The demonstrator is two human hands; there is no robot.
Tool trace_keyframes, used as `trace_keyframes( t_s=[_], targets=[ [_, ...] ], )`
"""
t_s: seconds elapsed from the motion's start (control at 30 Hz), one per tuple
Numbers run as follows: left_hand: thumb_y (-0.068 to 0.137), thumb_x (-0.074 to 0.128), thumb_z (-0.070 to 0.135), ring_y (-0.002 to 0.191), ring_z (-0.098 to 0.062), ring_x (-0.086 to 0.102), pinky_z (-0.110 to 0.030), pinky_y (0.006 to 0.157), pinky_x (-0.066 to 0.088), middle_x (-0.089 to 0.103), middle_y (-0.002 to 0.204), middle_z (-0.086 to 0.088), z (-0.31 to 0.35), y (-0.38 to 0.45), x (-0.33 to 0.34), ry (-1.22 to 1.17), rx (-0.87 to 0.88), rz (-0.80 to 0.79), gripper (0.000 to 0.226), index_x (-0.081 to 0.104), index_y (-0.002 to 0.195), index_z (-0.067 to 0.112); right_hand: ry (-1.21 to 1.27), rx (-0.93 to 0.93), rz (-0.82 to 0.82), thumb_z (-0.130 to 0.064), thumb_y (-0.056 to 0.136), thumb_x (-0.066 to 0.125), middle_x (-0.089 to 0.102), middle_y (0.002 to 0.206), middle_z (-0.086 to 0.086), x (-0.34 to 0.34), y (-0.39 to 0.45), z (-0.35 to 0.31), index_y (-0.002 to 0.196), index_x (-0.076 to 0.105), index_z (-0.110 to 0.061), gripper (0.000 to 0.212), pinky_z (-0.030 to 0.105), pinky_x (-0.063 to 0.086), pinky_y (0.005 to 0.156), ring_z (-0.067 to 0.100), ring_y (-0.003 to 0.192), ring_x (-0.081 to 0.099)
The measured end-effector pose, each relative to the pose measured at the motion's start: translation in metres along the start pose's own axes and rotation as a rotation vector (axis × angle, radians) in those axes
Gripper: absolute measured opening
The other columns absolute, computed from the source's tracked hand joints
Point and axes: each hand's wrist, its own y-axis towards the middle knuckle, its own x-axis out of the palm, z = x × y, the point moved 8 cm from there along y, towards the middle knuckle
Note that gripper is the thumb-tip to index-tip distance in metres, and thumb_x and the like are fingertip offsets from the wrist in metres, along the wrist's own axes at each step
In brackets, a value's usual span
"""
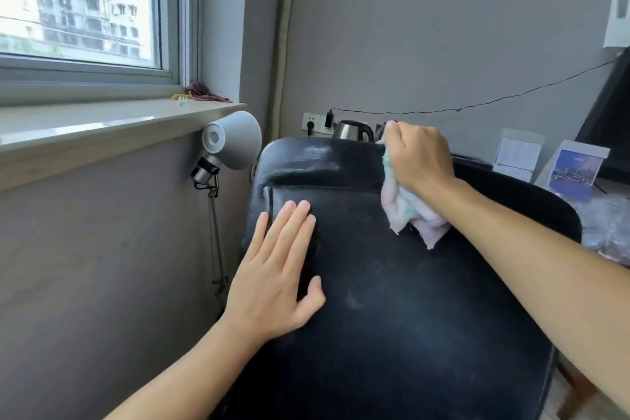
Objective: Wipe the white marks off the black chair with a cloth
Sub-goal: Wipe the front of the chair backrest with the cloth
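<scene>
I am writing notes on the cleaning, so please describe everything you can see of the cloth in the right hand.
The cloth is a soft, fluffy rag in pale pink with mint-green and white patches, and its edges look frayed. It is crumpled, not folded. The right hand grips its upper part in a fist near the top right edge of the black chair back. The loose lower part hangs below the fist and lies against the chair's surface. The left hand does not touch it.

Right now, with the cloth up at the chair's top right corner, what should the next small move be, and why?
Probably a sweep of the cloth leftward along the top of the black chair. The right hand grips it at the upper right edge, while a whitish smear shows on the top band to its left. The left hand lies flat on the backrest, seemingly steadying it.
</scene>
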Motion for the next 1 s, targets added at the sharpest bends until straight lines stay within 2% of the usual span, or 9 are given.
trace_keyframes(
  t_s=[0.17, 0.3, 0.4, 0.47, 0.53, 0.67, 0.77, 0.9, 1.0],
  targets=[
    [0.081, 0.066, 0.021, 0.141, -0.043, 0.046, -0.055, 0.122, 0.032, 0.054, 0.14, -0.027, -0.008, -0.006, -0.001, -0.11, -0.036, 0.092, 0.05, 0.056, 0.124, -0.002, 0.005, -0.296, -0.149, -0.036, 0.106, 0.031, 0.071, 0.11, 0.017, 0.06, -0.008, -0.197, 0.104, 0.075, -0.016, 0.048, 0.038, 0.04, 0.079, 0.039, 0.105, 0.064],
    [0.1, 0.035, 0.021, 0.088, -0.044, 0.068, -0.052, 0.084, 0.052, 0.069, 0.096, -0.026, -0.016, -0.031, 0.008, 0.095, -0.088, 0.042, 0.038, 0.061, 0.114, -0.002, -0.264, -0.741, -0.433, -0.035, 0.101, 0.045, 0.071, 0.118, 0.004, 0.14, -0.087, -0.299, 0.115, 0.074, -0.023, 0.034, 0.032, 0.039, 0.074, 0.029, 0.11, 0.067],
    [0.104, 0.039, 0.022, 0.085, -0.038, 0.054, -0.051, 0.086, 0.047, 0.061, 0.09, -0.021, -0.021, -0.043, 0.008, 0.106, -0.135, 0.134, 0.024, 0.054, 0.11, 0.005, -0.135, -0.678, -0.182, -0.036, 0.097, 0.061, 0.074, 0.086, 0.007, 0.123, -0.077, -0.29, 0.085, 0.076, -0.017, 0.027, 0.03, 0.033, 0.06, 0.031, 0.081, 0.072],
    [0.094, 0.05, 0.016, 0.096, -0.039, 0.052, -0.053, 0.098, 0.047, 0.058, 0.097, -0.019, -0.014, -0.039, 0.002, 0.086, -0.126, 0.219, 0.016, 0.053, 0.106, 0.007, 0.009, -0.715, 0.176, -0.037, 0.089, 0.071, 0.061, 0.059, 0.006, 0.081, -0.071, -0.279, 0.063, 0.064, -0.015, 0.034, 0.027, 0.023, 0.053, 0.03, 0.052, 0.062],
    [0.091, 0.048, 0.012, 0.113, -0.039, 0.052, -0.053, 0.111, 0.043, 0.052, 0.107, -0.017, -0.008, -0.036, -0.005, 0.068, -0.089, 0.259, 0.017, 0.054, 0.107, 0.007, -0.006, -0.704, 0.42, -0.042, 0.089, 0.067, 0.056, 0.062, 0.004, 0.04, -0.051, -0.254, 0.07, 0.064, -0.014, 0.034, 0.029, 0.026, 0.051, 0.026, 0.052, 0.058],
    [0.097, 0.037, 0.014, 0.121, -0.036, 0.055, -0.052, 0.118, 0.04, 0.053, 0.108, -0.014, -0.01, -0.037, -0.012, 0.01, -0.126, 0.248, 0.021, 0.055, 0.105, 0.006, -0.12, -0.393, 0.214, -0.06, 0.087, 0.065, 0.056, 0.102, 0.01, 0.021, -0.021, -0.183, 0.103, 0.063, -0.016, 0.047, 0.041, 0.047, 0.068, 0.033, 0.088, 0.058],
    [0.096, 0.038, 0.011, 0.106, -0.037, 0.059, -0.049, 0.113, 0.046, 0.061, 0.103, -0.016, -0.009, -0.036, -0.016, -0.02, -0.163, 0.199, 0.024, 0.06, 0.103, 0.004, -0.173, -0.551, 0.073, -0.06, 0.083, 0.068, 0.052, 0.119, 0.015, 0.044, -0.067, -0.181, 0.111, 0.061, -0.017, 0.052, 0.047, 0.049, 0.083, 0.038, 0.109, 0.051],
    [0.083, 0.055, 0.008, 0.123, -0.035, 0.064, -0.048, 0.117, 0.042, 0.068, 0.128, -0.013, -0.012, -0.054, -0.038, 0.017, -0.015, 0.037, 0.034, 0.073, 0.111, 0.002, -0.037, -0.733, 0.151, -0.035, 0.097, 0.063, 0.061, 0.105, 0.011, 0.021, -0.09, -0.127, 0.107, 0.06, -0.018, 0.02, 0.044, 0.057, 0.071, 0.033, 0.091, 0.061],
    [0.082, 0.055, 0.01, 0.129, -0.036, 0.061, -0.05, 0.117, 0.041, 0.067, 0.134, -0.013, -0.02, -0.057, -0.059, 0.047, 0.046, -0.024, 0.039, 0.073, 0.115, 0.002, -0.014, -0.35, 0.182, -0.05, 0.1, 0.045, 0.06, 0.103, 0.007, -0.002, -0.078, -0.06, 0.108, 0.057, -0.016, 0.038, 0.044, 0.055, 0.062, 0.034, 0.088, 0.064]
  ],
)
